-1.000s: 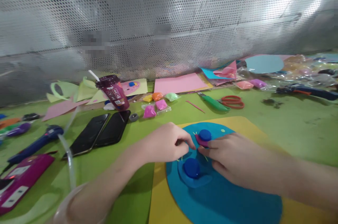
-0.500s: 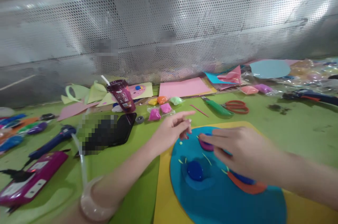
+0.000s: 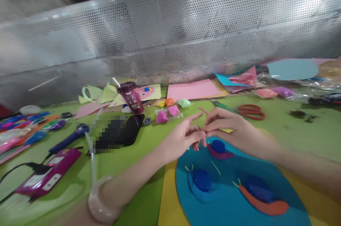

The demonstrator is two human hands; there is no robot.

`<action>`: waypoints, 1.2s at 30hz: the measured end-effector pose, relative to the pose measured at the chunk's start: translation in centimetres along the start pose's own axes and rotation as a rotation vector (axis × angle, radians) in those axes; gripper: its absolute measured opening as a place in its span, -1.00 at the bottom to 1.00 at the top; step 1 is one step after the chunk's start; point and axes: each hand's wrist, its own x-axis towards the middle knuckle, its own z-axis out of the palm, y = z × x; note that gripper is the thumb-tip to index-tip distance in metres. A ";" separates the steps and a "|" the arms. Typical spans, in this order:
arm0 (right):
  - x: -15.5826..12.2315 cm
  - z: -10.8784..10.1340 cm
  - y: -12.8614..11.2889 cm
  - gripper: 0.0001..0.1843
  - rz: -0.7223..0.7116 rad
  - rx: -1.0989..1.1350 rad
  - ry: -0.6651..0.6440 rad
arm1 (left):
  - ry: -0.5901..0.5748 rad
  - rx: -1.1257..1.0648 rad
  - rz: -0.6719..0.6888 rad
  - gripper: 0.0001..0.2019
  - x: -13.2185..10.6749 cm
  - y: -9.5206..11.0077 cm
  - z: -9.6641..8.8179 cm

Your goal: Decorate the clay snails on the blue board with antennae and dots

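My left hand point(image 3: 189, 134) has its index finger stretched out and its thumb and other fingers curled together. Its fingertips meet those of my right hand point(image 3: 228, 123), which is closed in a pinch; whatever lies between them is too small or hidden to name. Beneath both hands is a blue paper oval point(image 3: 221, 206) on a yellow sheet point(image 3: 169, 197). On it are snail-like clay shapes: a dark blue disc point(image 3: 201, 180) on a lighter blue body, another disc point(image 3: 217, 145) on a magenta body point(image 3: 220, 154), and a third disc point(image 3: 258, 187) above an orange body point(image 3: 266, 203). Thin pale green strips form feelers.
Behind the hands lie clay packets point(image 3: 167, 112), red-handled scissors point(image 3: 250, 111) and pink paper point(image 3: 193, 89). To the left are a purple cup point(image 3: 131, 98), a phone point(image 3: 133, 130), a glue gun point(image 3: 69, 138) and a magenta power strip point(image 3: 50, 172). A perforated metal panel point(image 3: 186, 38) stands at the back.
My right hand has lifted off the magenta shape and moved left to meet my left hand's fingertips. The view has shifted slightly, moving the table's things rightward.
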 end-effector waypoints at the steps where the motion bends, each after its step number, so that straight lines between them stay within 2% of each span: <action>1: -0.2 0.0 -0.1 -0.85 0.005 0.011 0.005 | 0.000 -0.003 0.001 -0.44 -0.1 0.0 0.2; 6: -0.6 0.1 0.0 -0.86 -0.009 0.036 0.009 | 0.047 -0.010 0.009 -0.43 -0.4 0.3 0.6; 11: -0.8 0.5 -0.1 -0.88 -0.111 -0.036 0.115 | 0.017 0.010 -0.002 -0.45 -0.3 0.2 0.6; 17: -1.0 0.9 0.3 -0.86 -0.142 -0.064 0.165 | 0.055 0.013 -0.001 -0.48 -0.4 0.4 0.5; 23: -1.1 0.7 0.6 -0.95 -0.161 -0.131 0.142 | 0.058 0.008 -0.009 -0.51 -0.3 0.4 0.4; 32: -1.2 1.2 0.8 -0.85 -0.270 -0.258 0.180 | 0.061 0.004 -0.038 -0.60 -0.2 0.2 0.6; 36: -1.3 1.0 0.6 -0.89 -0.286 -0.283 0.160 | 0.090 0.008 -0.036 -0.60 -0.1 0.1 0.6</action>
